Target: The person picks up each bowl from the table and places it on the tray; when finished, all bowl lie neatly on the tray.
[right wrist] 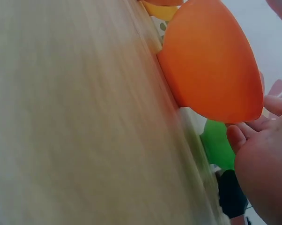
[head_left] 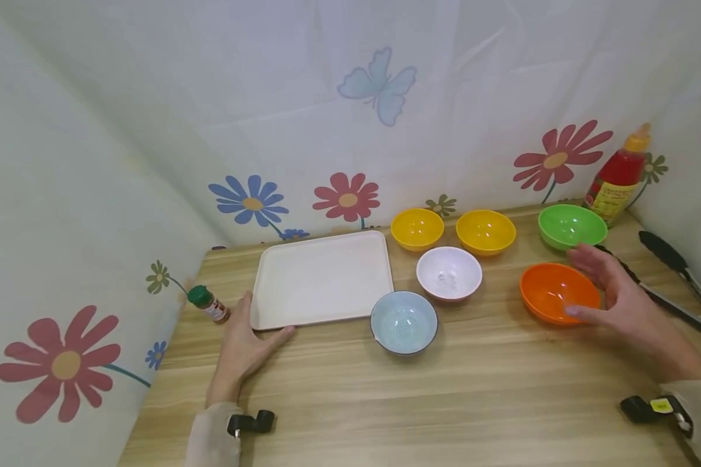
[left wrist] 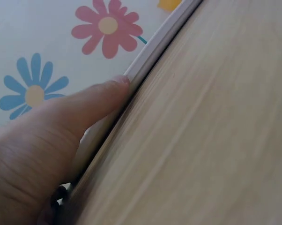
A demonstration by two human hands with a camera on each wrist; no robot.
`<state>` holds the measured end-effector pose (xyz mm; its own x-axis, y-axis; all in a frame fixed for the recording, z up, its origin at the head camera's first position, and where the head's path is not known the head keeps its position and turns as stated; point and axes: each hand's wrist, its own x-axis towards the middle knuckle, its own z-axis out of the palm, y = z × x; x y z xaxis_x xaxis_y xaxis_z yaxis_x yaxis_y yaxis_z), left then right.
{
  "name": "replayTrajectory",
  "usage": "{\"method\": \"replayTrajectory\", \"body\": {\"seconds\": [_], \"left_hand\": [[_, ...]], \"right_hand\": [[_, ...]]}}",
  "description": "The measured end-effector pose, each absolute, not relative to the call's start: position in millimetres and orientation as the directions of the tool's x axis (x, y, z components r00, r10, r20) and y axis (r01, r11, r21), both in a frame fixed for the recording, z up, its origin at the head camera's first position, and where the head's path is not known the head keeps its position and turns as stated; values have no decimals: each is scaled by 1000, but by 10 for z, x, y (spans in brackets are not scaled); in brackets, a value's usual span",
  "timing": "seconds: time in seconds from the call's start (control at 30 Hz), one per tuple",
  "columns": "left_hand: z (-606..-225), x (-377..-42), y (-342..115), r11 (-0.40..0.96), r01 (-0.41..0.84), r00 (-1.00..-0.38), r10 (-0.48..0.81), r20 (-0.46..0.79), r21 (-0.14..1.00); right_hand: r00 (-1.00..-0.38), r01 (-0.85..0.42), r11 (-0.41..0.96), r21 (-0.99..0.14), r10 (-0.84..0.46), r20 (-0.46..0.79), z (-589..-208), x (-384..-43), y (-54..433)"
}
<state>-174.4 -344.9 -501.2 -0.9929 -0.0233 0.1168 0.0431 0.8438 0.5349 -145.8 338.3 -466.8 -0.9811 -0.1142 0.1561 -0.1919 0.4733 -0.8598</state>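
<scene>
A white rectangular tray [head_left: 322, 279] lies on the table. My left hand [head_left: 244, 350] is at its front left corner, the thumb stretched along the front edge and the other fingers by the left side. The left wrist view shows the thumb [left wrist: 101, 101] touching the tray's rim. Beside those fingers a small green-capped shaker [head_left: 209, 303] leans or lies. At the right, my right hand [head_left: 619, 301] spreads round the right side of an orange bowl [head_left: 552, 292], thumb in front and fingers behind. Whether it touches the bowl [right wrist: 211, 61] is hard to tell.
A blue-grey bowl [head_left: 404, 324] and a white bowl [head_left: 448, 275] stand right of the tray. Behind are two yellow bowls [head_left: 417, 230], a green bowl [head_left: 571, 227] and a red sauce bottle [head_left: 619, 175]. Black-tipped tongs [head_left: 686, 272] lie at the far right. A patterned curtain [head_left: 292, 130] borders the table.
</scene>
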Motion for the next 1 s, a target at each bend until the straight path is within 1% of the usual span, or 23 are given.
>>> {"method": "replayTrajectory", "body": {"seconds": [0.23, 0.47, 0.67, 1.0], "left_hand": [[-4991, -1752, -3451, 846, 29, -995, -28, 99, 533], [-4949, -1745, -3408, 826, 4, -995, -52, 83, 564], [-4962, -1742, -3389, 837, -4, -994, -66, 93, 547], [-4956, -1734, -3386, 835, 2, -990, -76, 119, 550]], "right_hand": [[-986, -147, 466, -872, -139, 92, -4742, -1467, 3405], [-986, -108, 540, -835, -163, 22, -4772, -1487, 3415], [-985, -116, 574, -811, -174, 17, -4791, -1485, 3414], [-988, -78, 589, -804, -152, -15, -4802, -1486, 3407]]}}
